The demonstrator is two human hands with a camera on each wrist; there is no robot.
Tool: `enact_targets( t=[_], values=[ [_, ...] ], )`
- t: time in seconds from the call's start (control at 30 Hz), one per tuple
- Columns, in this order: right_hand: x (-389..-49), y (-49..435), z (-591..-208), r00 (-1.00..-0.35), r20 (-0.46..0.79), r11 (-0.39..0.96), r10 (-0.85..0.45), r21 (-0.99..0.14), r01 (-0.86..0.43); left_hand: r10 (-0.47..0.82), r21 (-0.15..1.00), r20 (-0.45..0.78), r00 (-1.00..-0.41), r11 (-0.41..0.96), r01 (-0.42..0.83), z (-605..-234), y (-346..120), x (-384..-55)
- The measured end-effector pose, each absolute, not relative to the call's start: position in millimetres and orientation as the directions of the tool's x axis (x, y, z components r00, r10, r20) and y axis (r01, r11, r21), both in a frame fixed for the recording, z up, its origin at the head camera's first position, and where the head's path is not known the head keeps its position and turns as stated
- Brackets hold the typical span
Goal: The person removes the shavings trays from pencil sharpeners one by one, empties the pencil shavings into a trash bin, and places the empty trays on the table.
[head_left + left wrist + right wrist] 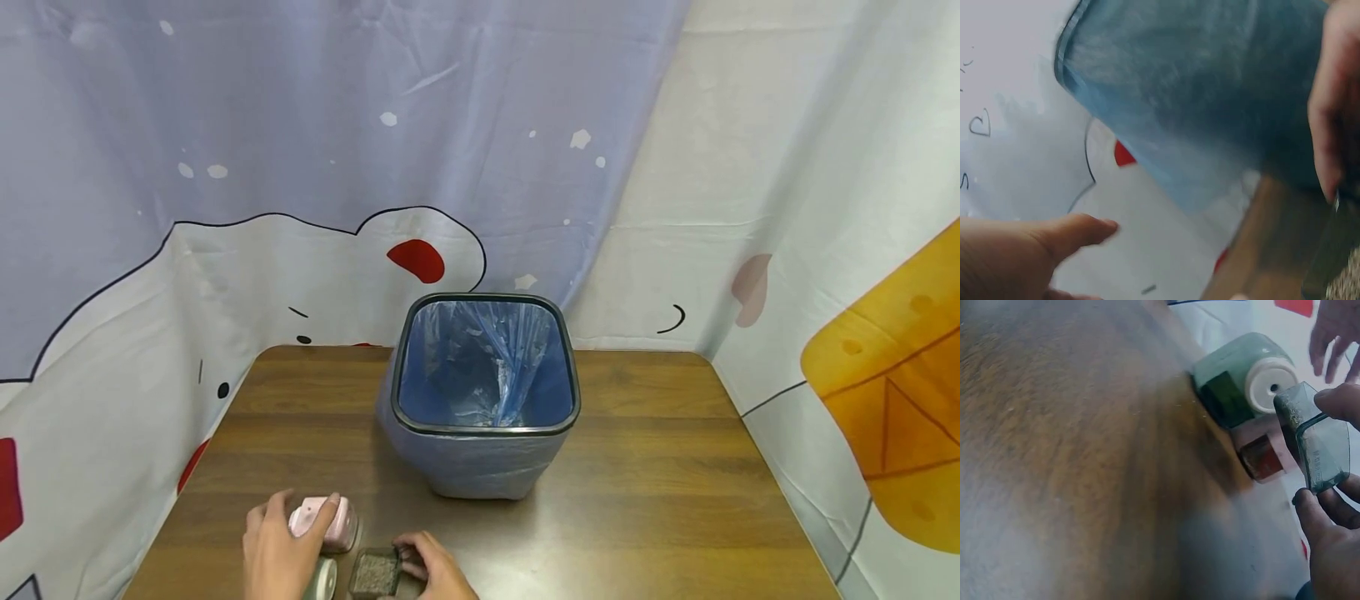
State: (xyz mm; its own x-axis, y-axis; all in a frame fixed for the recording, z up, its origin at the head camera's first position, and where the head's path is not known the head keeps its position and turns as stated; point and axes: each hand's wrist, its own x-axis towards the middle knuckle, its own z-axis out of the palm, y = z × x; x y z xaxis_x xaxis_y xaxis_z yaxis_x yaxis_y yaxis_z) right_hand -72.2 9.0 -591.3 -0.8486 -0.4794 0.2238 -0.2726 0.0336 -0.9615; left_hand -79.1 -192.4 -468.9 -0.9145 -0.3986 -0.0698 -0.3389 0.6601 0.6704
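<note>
Clear box [377, 573]: grainy contents are seen through its walls; it is held at the near side, left of centre; whether it is raised off the bench [675, 483] cannot be told.
Right hand [438, 567]: the clear box is grasped between thumb and fingers, from the right.
Left hand [279, 546]: released, with fingers spread over the pink container [341, 529]; whether the container is touched cannot be told.
Green container [322, 579]: placed just nearer than the pink container and left of the clear box; a white round lid is shown.
Bin [487, 431]: stood upright at the far middle, lined with a blue bag [513, 367]; its dark-rimmed mouth is turned upward.
Room: a strip of wood is left between the bin and the containers; a wider stretch is spread right of the bin, out to the right edge.
Edges: the far corners are rounded; the bench is bordered far, left and right by a patterned cloth [300, 125], near which the bin is placed.
</note>
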Motion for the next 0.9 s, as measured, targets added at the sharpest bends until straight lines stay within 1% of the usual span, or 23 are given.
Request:
enact_targets(
  t=[0.17, 0.27, 0.43, 0.53, 0.73, 0.83, 0.9],
  values=[
    [-69, 11, -582, -0.882, 0.2, 0.057, -0.426, -0.967, -0.247, -0.389, 0.804, 0.017, -0.921, 0.552, -0.219, -455, -180, -85],
    [-68, 14, -578, -0.899, 0.177, 0.029, -0.401, -0.978, -0.205, -0.377, 0.853, 0.065, -0.924, 0.501, -0.144, -449, -173, -88],
    [-67, 20, -574, -0.92, 0.123, -0.015, -0.373, -0.992, -0.127, -0.324, 0.92, 0.082, -0.942, 0.389, -0.054, -443, -159, -93],
    [-67, 24, -572, -0.924, 0.105, -0.042, -0.368, -0.995, -0.096, -0.303, 0.945, 0.122, -0.945, 0.328, 0.017, -441, -153, -97],
    [-67, 32, -564, -0.923, 0.05, -0.094, -0.383, -0.995, -0.015, -0.223, 0.969, 0.227, -0.948, 0.152, 0.196, -439, -143, -110],
    [-67, 36, -563, -0.919, 0.075, -0.107, -0.388, -0.994, -0.036, -0.204, 0.966, 0.257, -0.945, 0.081, 0.245, -437, -138, -116],
    [-67, 39, -563, -0.918, 0.089, -0.125, -0.388, -0.991, -0.043, -0.206, 0.966, 0.259, -0.944, 0.053, 0.253, -435, -135, -121]
  ],
)
